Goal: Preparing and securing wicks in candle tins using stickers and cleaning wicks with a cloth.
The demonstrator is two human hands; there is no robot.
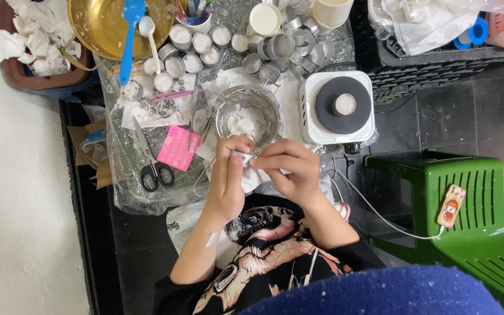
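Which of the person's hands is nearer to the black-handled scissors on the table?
Left. The left hand is just right of the scissors, with the pink card between them. The right hand lies farther right, beyond the small metal cup both hands hold.

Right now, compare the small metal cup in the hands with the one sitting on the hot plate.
The small metal cup is held up between the left hand and right hand; the cup on the hot plate stands alone, untouched. The held cup is tilted and partly hidden by fingers, so its contents cannot be seen; the other is upright, showing a white filling. Both are small round metal cups.
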